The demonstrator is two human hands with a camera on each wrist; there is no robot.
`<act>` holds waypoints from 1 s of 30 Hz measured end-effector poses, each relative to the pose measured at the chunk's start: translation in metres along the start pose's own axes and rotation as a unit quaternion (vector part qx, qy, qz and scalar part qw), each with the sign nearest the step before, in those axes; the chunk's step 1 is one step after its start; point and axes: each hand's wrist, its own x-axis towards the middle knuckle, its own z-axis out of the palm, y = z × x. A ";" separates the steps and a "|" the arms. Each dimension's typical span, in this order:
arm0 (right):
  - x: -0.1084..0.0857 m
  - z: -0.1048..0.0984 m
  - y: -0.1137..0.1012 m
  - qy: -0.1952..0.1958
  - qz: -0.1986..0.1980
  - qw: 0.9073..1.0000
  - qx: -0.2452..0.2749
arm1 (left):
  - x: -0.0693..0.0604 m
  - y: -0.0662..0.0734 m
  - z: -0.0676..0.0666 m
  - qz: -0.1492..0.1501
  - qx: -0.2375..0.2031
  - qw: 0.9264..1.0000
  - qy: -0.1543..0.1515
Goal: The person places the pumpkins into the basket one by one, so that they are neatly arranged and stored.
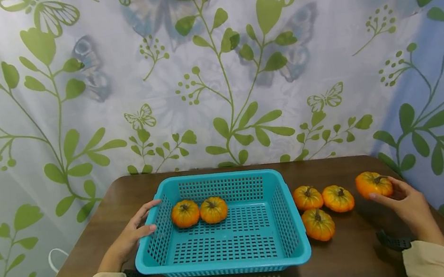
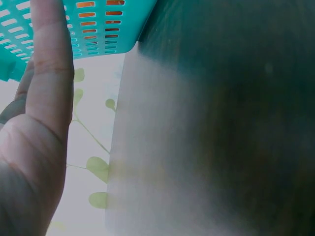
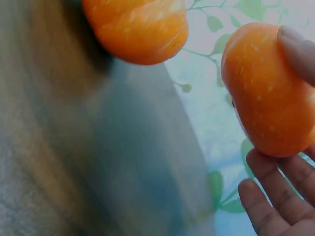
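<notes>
A turquoise plastic basket (image 1: 228,267) with perforated walls stands on the table; two small orange pumpkins, a left one (image 1: 185,213) and a right one (image 1: 213,210), sit side by side inside. My left hand (image 1: 131,236) holds the basket's left rim, thumb over the edge; in the left wrist view its fingers (image 2: 49,69) lie along the outer wall. At the right, my right hand (image 1: 409,206) grips a small pumpkin (image 1: 373,184) between thumb and fingers. This held pumpkin (image 3: 270,93) appears above the table in the right wrist view, apart from another pumpkin (image 3: 140,29).
Three more pumpkins are right of the basket: one at the back (image 1: 308,198), one to its right (image 1: 338,198), one in front (image 1: 318,225). The dark wooden table (image 1: 344,264) ends at a leaf-patterned curtain (image 1: 214,87). A white cable (image 1: 53,262) hangs at the left edge.
</notes>
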 end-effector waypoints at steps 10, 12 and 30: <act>-0.006 0.008 -0.028 0.009 -0.083 0.996 -0.016 | 0.000 0.003 0.000 0.005 -0.006 1.000 -0.002; -0.007 0.009 -0.034 0.006 -0.098 0.995 -0.024 | 0.000 0.003 0.000 0.002 -0.009 1.000 -0.002; -0.020 0.019 -0.084 -0.026 -0.142 0.986 -0.087 | -0.001 0.003 0.004 -0.004 -0.023 1.000 -0.002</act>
